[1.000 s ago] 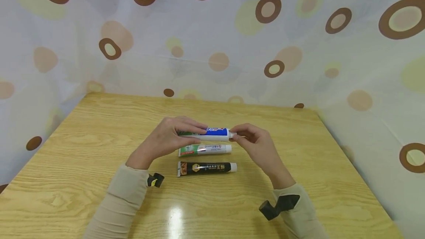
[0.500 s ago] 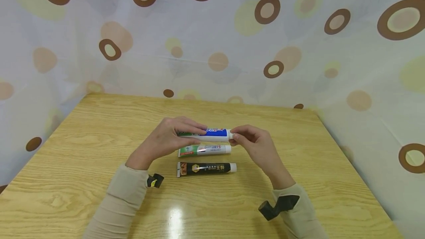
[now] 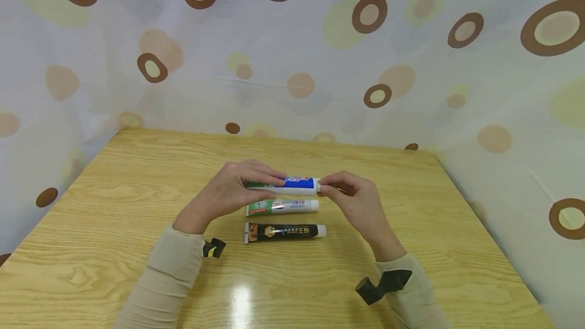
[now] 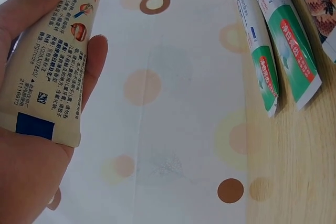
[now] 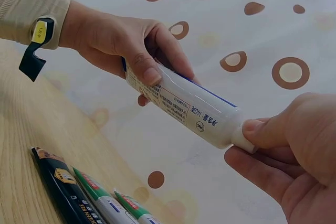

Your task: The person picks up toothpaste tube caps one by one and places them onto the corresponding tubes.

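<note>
A blue-and-white toothpaste tube (image 3: 298, 184) is held level above the table by both hands. The left hand (image 3: 233, 189) grips its body, thumb on the near side and fingers over the top. With thumb and fingertips, the right hand (image 3: 358, 202) pinches the white cap (image 5: 243, 139), which these fingers partly cover. Closer to the person lie a green-and-white toothpaste tube (image 3: 283, 206) and a black toothpaste tube (image 3: 284, 231), caps to the right. Both wrist views show a second, smaller green-and-white toothpaste tube (image 4: 257, 48); the held tube and left hand mostly hide it in the head view.
The wooden table (image 3: 114, 207) spreads around the tubes. Behind it and at the sides hangs a pale sheet (image 3: 274, 34) with brown rings and spots. Each wrist carries a small black strapped device (image 3: 384, 286).
The right thumb and fingertips have shifted slightly around the cap, leftward and then back to the right. The left hand stays in place on the tube, and the lying tubes have not moved.
</note>
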`<state>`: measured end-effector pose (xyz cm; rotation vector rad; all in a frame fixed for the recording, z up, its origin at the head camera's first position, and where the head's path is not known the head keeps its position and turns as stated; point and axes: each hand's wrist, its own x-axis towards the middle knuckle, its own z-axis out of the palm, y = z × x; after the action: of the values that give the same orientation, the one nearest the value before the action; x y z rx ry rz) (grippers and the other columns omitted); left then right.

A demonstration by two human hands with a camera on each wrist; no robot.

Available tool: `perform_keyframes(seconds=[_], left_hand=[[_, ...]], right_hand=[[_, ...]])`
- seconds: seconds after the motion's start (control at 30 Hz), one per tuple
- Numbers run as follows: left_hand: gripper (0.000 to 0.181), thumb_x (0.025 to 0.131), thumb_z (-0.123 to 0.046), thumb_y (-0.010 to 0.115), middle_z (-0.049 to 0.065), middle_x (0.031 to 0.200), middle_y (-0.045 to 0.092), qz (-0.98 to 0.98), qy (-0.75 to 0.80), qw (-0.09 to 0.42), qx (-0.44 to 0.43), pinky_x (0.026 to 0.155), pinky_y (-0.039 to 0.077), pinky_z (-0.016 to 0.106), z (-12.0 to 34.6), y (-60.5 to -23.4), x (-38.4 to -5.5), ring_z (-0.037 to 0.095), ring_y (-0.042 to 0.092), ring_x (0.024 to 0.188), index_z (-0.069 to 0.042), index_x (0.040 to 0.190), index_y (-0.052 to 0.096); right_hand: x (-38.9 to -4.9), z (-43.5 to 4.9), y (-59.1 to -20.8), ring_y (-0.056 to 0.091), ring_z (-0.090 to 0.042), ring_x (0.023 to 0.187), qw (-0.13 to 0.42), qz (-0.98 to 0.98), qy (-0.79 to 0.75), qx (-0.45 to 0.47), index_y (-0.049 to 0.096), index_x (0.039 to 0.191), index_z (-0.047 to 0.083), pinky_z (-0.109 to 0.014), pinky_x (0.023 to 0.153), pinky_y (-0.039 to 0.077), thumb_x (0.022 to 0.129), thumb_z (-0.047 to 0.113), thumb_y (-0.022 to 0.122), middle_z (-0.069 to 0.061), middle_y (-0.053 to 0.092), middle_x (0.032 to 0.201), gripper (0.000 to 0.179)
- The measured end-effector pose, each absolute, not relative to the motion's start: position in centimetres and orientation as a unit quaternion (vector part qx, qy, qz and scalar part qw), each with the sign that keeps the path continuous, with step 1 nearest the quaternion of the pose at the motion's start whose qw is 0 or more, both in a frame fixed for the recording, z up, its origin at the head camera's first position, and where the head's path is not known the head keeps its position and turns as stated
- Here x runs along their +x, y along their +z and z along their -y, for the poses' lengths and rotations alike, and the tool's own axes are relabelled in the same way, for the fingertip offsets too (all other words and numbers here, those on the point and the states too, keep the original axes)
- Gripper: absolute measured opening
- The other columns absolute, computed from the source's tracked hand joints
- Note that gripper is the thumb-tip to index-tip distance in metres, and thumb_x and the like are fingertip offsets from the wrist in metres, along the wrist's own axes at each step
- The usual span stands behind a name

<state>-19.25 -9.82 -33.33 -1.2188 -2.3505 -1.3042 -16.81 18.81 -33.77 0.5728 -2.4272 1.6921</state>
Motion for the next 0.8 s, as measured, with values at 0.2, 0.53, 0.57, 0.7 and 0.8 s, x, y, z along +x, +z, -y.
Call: perform_keyframes(seconds=[0.2, 0.53, 0.57, 0.7, 0.8], left_hand=[[0.032, 0.081, -0.013, 0.081, -0.006, 0.119, 0.073, 0.796, -0.42, 0.104, -0.424, 0.089, 0.056, 0.031, 9.9, -33.0, -19.1, 0.012, 0.066, 0.111, -0.019, 0.112, 0.078], [0.031, 0.083, -0.012, 0.081, -0.006, 0.124, 0.07, 0.8, -0.407, 0.08, -0.434, 0.089, 0.056, 0.03, 10.4, -32.8, -19.1, 0.013, 0.063, 0.115, -0.017, 0.113, 0.077], [0.032, 0.083, -0.012, 0.081, -0.007, 0.125, 0.07, 0.801, -0.406, 0.074, -0.435, 0.088, 0.056, 0.03, 10.4, -32.8, -19.0, 0.013, 0.062, 0.115, -0.018, 0.113, 0.077], [0.032, 0.084, -0.012, 0.08, -0.009, 0.127, 0.068, 0.811, -0.382, 0.048, -0.44, 0.093, 0.055, 0.034, 10.4, -32.9, -18.8, 0.014, 0.06, 0.118, -0.021, 0.115, 0.076], [0.032, 0.085, -0.014, 0.079, -0.009, 0.129, 0.068, 0.815, -0.35, 0.045, -0.46, 0.096, 0.053, 0.037, 10.4, -33.0, -18.5, 0.015, 0.059, 0.121, -0.022, 0.116, 0.076]], right_hand=[[-16.8, -18.6, -33.8, 0.072, -0.014, 0.091, 0.057, 0.798, 0.573, 0.176, 0.073, 0.106, 0.007, -0.025, 0.087, 0.057, 0.094, 0.015, 0.068, -0.012, 0.072, 0.1, 0.015], [-16.8, -18.6, -34.3, 0.069, -0.014, 0.101, 0.067, 0.783, 0.594, 0.17, 0.075, 0.107, 0.006, -0.025, 0.088, 0.056, 0.093, 0.016, 0.07, -0.008, 0.073, 0.109, 0.018], [-16.6, -18.7, -34.4, 0.068, -0.014, 0.103, 0.069, 0.783, 0.595, 0.168, 0.075, 0.106, 0.005, -0.025, 0.088, 0.056, 0.092, 0.016, 0.071, -0.007, 0.073, 0.11, 0.018], [-16.1, -19.1, -34.8, 0.068, -0.013, 0.106, 0.065, 0.784, 0.594, 0.167, 0.075, 0.104, 0.002, -0.024, 0.089, 0.056, 0.092, 0.012, 0.071, -0.009, 0.073, 0.111, 0.017], [-15.6, -19.4, -35.0, 0.068, -0.013, 0.105, 0.052, 0.791, 0.586, 0.166, 0.076, 0.103, 0.003, -0.024, 0.089, 0.056, 0.092, 0.012, 0.071, -0.012, 0.072, 0.112, 0.016]])
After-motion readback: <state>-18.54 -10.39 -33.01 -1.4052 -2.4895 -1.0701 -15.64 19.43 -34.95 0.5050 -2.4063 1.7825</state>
